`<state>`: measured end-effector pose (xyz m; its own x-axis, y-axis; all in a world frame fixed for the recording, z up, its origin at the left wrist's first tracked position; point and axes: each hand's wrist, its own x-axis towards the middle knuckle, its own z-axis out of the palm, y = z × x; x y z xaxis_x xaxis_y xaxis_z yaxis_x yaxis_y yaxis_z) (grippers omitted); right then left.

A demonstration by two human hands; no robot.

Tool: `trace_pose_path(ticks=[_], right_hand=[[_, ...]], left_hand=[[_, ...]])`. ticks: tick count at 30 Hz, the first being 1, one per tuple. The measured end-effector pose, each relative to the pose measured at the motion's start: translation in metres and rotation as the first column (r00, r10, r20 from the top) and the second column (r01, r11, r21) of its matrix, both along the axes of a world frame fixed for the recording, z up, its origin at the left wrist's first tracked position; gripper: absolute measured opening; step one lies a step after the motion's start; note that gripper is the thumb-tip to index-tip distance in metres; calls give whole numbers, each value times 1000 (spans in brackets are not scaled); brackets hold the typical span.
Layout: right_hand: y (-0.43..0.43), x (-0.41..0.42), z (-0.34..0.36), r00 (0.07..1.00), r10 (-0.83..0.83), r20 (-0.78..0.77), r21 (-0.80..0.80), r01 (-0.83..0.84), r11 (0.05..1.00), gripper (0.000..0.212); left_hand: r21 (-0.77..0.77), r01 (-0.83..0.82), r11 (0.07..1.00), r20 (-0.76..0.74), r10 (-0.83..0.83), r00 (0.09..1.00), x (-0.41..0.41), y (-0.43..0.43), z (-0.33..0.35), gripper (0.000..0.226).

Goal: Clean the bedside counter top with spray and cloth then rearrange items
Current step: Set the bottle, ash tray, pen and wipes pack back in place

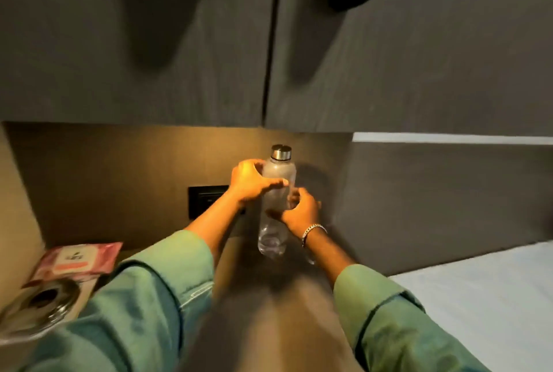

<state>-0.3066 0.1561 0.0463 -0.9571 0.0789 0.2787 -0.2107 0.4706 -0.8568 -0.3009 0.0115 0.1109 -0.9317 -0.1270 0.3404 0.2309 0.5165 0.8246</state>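
A clear plastic bottle [276, 213] with a metal cap stands upright at the back of the bedside counter top [263, 306]. My left hand [253, 181] wraps around the bottle's upper part. My right hand [299, 210], with a silver bracelet on the wrist, grips its middle from the right side. Both arms wear green sleeves. No spray or cloth is in view.
A pink wipes pack [79, 261] and a clear glass lid or dish [39, 306] lie at the counter's left end. A black socket plate [206, 199] is on the back wall. Grey cabinet doors [179, 42] hang overhead. A white bed [484, 297] lies to the right.
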Motion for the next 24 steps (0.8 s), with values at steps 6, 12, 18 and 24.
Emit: trace_pose_path(ticks=[6,12,18,24], right_hand=[[81,-29,-4,995,-101,-7,26,101,995,54],[104,-73,-20,998,-65,23,56,63,996,70],[106,-103,-34,999,-26,25,77,24,997,64],[112,-113,-41,1000,0,22,84,-2,997,67]], left_hand=[[37,108,993,14,-109,994,-36,80,-11,58],[42,72,996,26,-74,997,-69,99,-30,40],[88,58,994,27,-61,998,-92,101,-50,35],[112,123,986,90,-133,987,-96,100,-58,40]])
